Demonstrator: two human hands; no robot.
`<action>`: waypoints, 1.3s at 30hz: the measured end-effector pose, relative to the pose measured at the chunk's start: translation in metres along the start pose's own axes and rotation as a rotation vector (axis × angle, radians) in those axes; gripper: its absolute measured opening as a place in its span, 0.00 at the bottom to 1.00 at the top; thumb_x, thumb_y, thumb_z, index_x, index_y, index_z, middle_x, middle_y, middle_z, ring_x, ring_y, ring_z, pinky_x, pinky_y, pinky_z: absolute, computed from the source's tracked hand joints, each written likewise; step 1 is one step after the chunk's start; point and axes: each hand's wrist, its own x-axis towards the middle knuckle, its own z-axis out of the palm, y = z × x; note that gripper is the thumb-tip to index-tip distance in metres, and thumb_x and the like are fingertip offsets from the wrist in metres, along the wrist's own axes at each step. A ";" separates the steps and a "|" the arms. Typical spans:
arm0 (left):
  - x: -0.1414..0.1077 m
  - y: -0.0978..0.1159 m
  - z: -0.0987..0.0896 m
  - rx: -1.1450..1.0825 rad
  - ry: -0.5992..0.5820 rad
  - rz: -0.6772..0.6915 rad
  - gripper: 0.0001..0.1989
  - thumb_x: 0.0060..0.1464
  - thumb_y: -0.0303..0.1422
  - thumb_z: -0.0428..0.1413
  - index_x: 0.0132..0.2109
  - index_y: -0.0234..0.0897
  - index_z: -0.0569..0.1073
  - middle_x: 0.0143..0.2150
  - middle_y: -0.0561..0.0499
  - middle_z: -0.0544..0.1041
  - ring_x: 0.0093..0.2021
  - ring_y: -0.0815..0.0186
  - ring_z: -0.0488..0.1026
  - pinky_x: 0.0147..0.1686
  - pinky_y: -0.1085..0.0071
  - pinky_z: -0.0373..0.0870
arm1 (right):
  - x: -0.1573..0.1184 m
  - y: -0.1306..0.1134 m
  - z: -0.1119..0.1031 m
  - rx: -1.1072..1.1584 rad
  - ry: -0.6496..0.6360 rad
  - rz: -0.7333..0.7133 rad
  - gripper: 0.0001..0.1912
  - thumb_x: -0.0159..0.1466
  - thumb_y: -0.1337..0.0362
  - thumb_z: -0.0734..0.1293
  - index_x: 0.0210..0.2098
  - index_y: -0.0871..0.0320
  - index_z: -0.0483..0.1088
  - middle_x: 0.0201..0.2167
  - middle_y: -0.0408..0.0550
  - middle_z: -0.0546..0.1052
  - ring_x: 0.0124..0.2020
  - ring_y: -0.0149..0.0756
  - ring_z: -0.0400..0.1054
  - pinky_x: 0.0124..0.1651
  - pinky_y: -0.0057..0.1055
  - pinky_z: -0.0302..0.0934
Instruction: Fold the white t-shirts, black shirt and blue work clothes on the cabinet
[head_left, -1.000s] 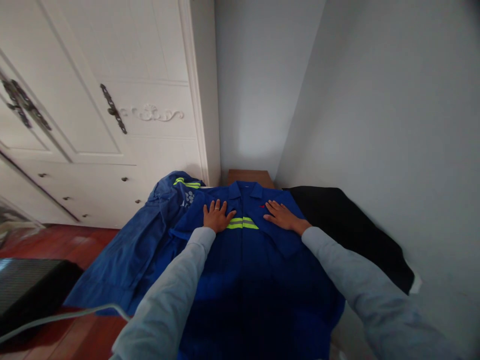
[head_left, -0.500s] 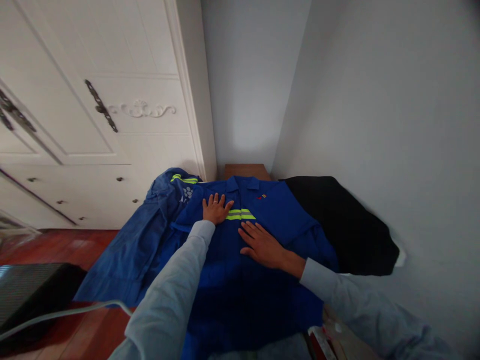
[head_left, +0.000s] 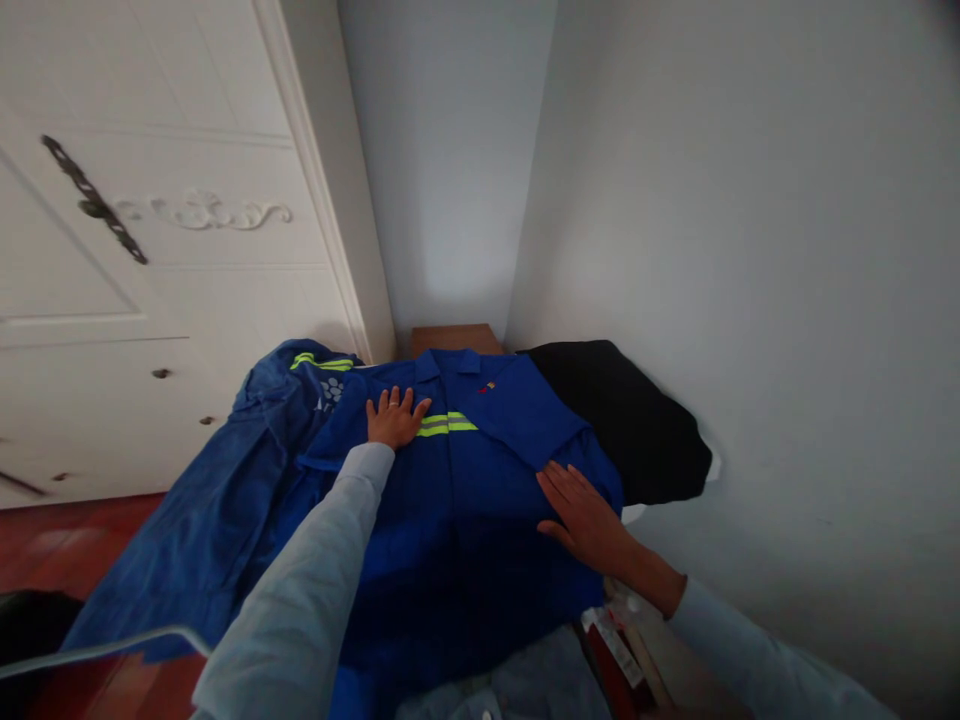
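Observation:
A blue work shirt (head_left: 420,520) with a collar and a yellow-green reflective band lies spread out, front side up. My left hand (head_left: 396,417) rests flat on its chest beside the band, fingers spread, a ring on one finger. Lower on the right, my right hand (head_left: 589,515) lies with fingers stretched out near the edge of the folded-over sleeve. Neither hand holds anything. Another blue garment (head_left: 217,480) with a reflective stripe and a pale print lies to the left.
Black cloth (head_left: 630,420) lies right of the shirt, against the wall. A white cabinet (head_left: 225,300) stands at left. Pale blue cloth (head_left: 517,680) and some packets are at the bottom. A pale cable (head_left: 112,645) crosses the lower left.
My right hand has moved right and down, away from the reflective band towards the shirt's side. My left hand stays on the chest. The view has turned to the right.

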 end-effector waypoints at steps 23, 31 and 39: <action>0.004 -0.004 -0.006 -0.017 0.067 0.038 0.32 0.69 0.48 0.35 0.66 0.36 0.68 0.71 0.35 0.63 0.72 0.45 0.55 0.66 0.41 0.55 | -0.045 0.026 -0.011 0.478 0.432 0.892 0.27 0.61 0.41 0.66 0.48 0.55 0.75 0.40 0.56 0.80 0.39 0.51 0.75 0.47 0.50 0.70; 0.004 -0.009 -0.004 0.010 -0.014 0.132 0.30 0.70 0.46 0.36 0.68 0.36 0.65 0.71 0.38 0.63 0.72 0.50 0.55 0.67 0.47 0.54 | -0.033 0.043 -0.043 1.248 0.375 0.870 0.22 0.54 0.43 0.73 0.35 0.54 0.72 0.31 0.47 0.79 0.32 0.41 0.73 0.39 0.39 0.68; 0.000 -0.011 0.001 0.037 0.044 0.149 0.30 0.70 0.47 0.37 0.68 0.37 0.65 0.71 0.39 0.63 0.72 0.53 0.56 0.68 0.51 0.52 | -0.035 0.060 -0.053 1.405 0.315 1.001 0.27 0.43 0.47 0.81 0.33 0.57 0.73 0.26 0.43 0.78 0.25 0.34 0.70 0.31 0.31 0.64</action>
